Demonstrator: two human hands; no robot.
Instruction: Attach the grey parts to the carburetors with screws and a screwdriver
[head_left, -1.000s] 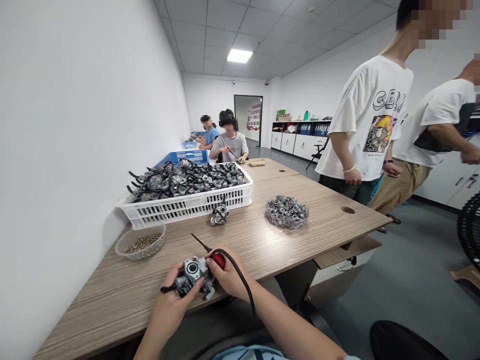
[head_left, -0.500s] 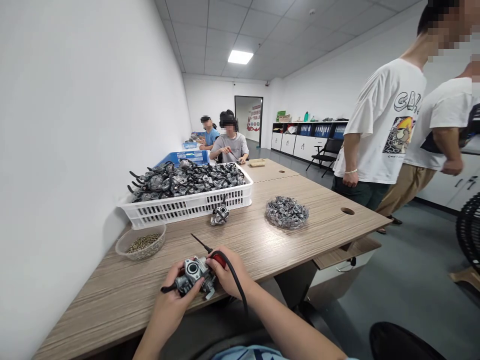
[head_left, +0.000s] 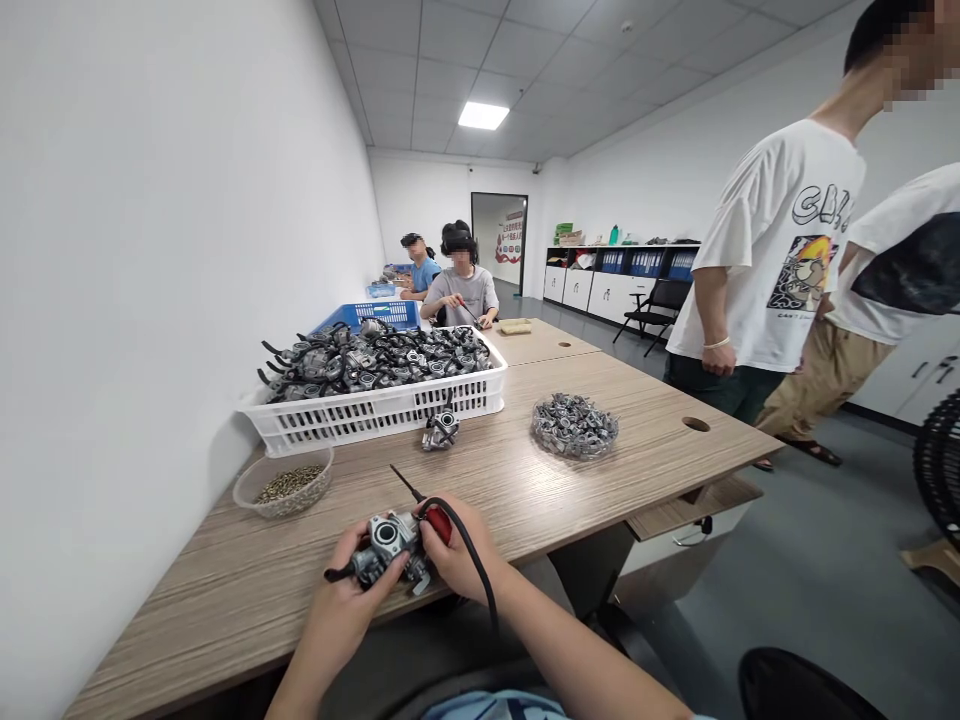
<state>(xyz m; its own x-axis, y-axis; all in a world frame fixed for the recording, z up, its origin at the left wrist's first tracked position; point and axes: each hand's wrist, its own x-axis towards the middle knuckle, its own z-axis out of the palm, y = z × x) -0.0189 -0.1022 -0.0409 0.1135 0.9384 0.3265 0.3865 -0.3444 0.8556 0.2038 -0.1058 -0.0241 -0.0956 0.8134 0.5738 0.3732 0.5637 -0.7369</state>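
Near the front table edge, my left hand (head_left: pixel 352 590) is closed around a silver carburetor (head_left: pixel 388 537), its round bore facing up. My right hand (head_left: pixel 461 555) is closed on a screwdriver with a red handle (head_left: pixel 439 525); its thin dark shaft points up and left, away from the carburetor. The right fingertips are beside the carburetor's right side; whether they press on it I cannot tell. A black hose (head_left: pixel 474 560) arcs over my right hand and hangs down. Another carburetor (head_left: pixel 440 430) stands on the table beyond my hands.
A white crate (head_left: pixel 375 418) heaped with carburetors stands by the wall, a blue crate (head_left: pixel 405 315) behind it. A bowl of brass screws (head_left: pixel 289 485) is left, a clear dish of small metal parts (head_left: pixel 575 425) right. Co-workers sit across the table; two people stand at right.
My hands keep hold of the carburetor and screwdriver, with the right hand turning the screwdriver slightly. The people standing at right have shifted.
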